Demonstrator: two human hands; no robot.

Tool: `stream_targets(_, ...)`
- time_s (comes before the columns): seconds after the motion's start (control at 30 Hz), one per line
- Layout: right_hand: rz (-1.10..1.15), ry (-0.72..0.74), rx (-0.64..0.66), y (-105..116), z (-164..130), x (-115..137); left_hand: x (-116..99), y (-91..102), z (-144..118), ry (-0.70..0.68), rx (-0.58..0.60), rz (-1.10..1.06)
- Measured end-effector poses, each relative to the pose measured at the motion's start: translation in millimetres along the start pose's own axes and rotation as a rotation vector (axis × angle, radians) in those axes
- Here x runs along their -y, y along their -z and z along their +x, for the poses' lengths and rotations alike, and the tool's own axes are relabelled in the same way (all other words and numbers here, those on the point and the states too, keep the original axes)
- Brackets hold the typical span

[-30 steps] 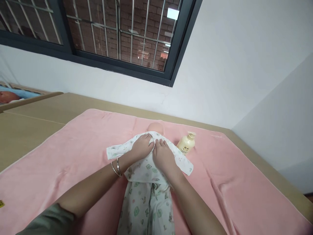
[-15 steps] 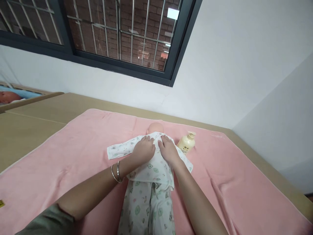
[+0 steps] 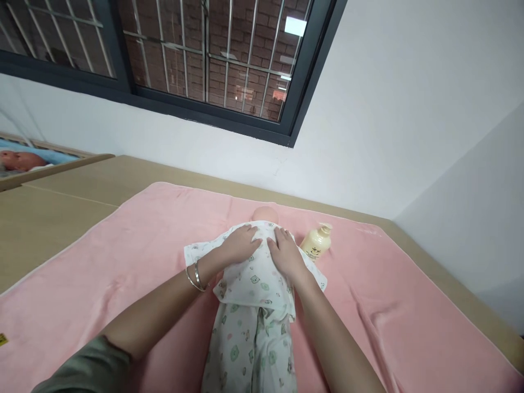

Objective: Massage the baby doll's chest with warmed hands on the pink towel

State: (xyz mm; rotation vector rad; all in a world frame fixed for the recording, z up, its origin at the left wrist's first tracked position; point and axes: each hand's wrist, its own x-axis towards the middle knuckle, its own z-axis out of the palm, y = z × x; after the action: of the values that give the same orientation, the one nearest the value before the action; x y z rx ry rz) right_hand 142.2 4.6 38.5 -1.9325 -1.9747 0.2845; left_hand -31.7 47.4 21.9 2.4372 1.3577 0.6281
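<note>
Both hands have slid apart on the doll's shirt (image 3: 256, 275): left hand (image 3: 240, 246) and right hand (image 3: 286, 255) lie flat, fingers spread, gripping nothing, mid-blanket (image 3: 123, 256) near its far edge.

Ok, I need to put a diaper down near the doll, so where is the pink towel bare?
Bare pink towel lies wide to the left of the doll, out to the tan table. There is another bare stretch to the right, past the lotion bottle. It is crowded at the doll's chest, where the left hand and right hand rest.
</note>
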Motion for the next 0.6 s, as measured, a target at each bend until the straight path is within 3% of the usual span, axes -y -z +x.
stream_targets(0.1, -0.012, 0.032, -0.083, -1.5, -6.3, 9.2, -0.4, 24.2, 0.5, 0.047, 0.033, -0.070)
stream_targets(0.2, -0.032, 0.147, -0.074, -9.0, -12.9, 19.3, -7.7, 39.0, -3.1, 0.118, -0.025, -0.058)
stream_targets(0.3, -0.065, 0.202, -0.058, -13.8, -15.7, 23.2, -18.5, 45.3, -9.0, 0.206, -0.074, -0.022)
stream_targets(0.5, -0.039, 0.237, -0.262, -9.4, -16.8, 23.4, -27.7, 52.7, -14.1, 0.267, 0.012, -0.053)
stream_targets(0.6, -0.053, 0.215, -0.172, -10.7, -16.1, 23.2, -27.5, 52.8, -13.2, 0.271, 0.034, -0.059)
